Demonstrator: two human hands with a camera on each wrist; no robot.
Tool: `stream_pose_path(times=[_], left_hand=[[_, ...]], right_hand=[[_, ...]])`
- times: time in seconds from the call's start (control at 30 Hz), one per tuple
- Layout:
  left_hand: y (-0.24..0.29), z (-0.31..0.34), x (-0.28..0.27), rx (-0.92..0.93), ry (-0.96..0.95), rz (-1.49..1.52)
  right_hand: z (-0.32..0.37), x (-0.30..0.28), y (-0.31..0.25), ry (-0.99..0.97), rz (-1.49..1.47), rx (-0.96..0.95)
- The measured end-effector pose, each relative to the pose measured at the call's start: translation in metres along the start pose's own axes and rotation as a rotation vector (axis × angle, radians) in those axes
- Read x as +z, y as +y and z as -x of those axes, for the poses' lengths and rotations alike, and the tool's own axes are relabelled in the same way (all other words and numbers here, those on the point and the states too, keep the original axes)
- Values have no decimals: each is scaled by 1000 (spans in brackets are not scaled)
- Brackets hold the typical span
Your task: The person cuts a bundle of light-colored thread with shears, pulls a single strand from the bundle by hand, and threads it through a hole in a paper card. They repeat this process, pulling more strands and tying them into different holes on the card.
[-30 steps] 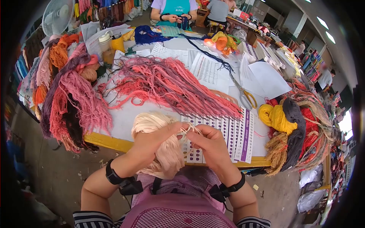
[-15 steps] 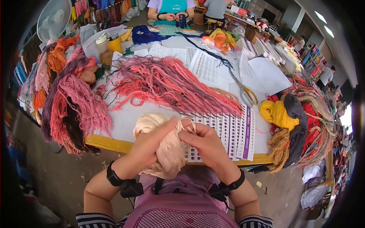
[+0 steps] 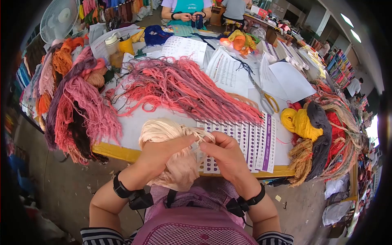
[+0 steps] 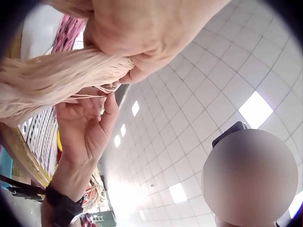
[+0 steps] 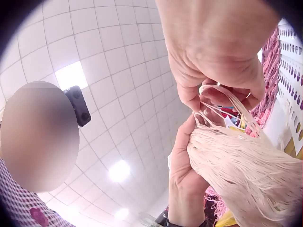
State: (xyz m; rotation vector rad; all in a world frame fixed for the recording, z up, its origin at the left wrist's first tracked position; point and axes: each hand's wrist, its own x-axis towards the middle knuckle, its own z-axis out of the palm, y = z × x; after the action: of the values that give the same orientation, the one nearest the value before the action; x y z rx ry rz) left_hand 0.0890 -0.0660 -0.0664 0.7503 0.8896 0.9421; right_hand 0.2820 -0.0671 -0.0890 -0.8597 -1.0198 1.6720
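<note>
A thick skein of cream-coloured thread [image 3: 179, 171] hangs over my left hand [image 3: 165, 153] in front of the table edge. That hand grips the skein near its gathered end, thumb toward the right. My right hand [image 3: 224, 153] pinches a few loose strands at that end between thumb and fingers. In the right wrist view the strands [image 5: 236, 101] loop up from the skein to the right fingertips. The left wrist view shows the skein [image 4: 61, 80] spread out below the left hand, with the right hand [image 4: 85, 127] close by its tip.
Pink and purple thread [image 3: 179, 87] lies across the table beyond punched cards [image 3: 265, 143]. Scissors [image 3: 267, 100] lie to the right, near papers [image 3: 288, 81]. Hanks hang at the left [image 3: 87, 102] and right [image 3: 318, 134] edges. Another person [image 3: 188, 12] works opposite.
The fingertips shift slightly at the skein's gathered end, where the strands are now drawn a little to the right. Across the table, the dark blue cord and papers have moved.
</note>
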Motion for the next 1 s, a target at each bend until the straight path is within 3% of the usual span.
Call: stream_pose_path(times=[0.23, 0.43, 0.53, 0.6, 0.73, 1.0], left_hand=[[0, -6, 3, 30, -5, 127], [-5, -11, 3, 47, -10, 100], [3, -6, 7, 26, -43, 138], [6, -6, 10, -24, -69, 200], [-6, -12, 5, -13, -107, 220], [-6, -4, 1, 71, -107, 79]], right_hand=[[-7, 1, -4, -45, -73, 24], [-5, 2, -3, -71, 69, 5], [-8, -1, -1, -25, -25, -48], [-11, -9, 2, -49, -245, 57], [-9, 5, -3, -35, -36, 74], [-3, 8, -5, -4, -31, 27]])
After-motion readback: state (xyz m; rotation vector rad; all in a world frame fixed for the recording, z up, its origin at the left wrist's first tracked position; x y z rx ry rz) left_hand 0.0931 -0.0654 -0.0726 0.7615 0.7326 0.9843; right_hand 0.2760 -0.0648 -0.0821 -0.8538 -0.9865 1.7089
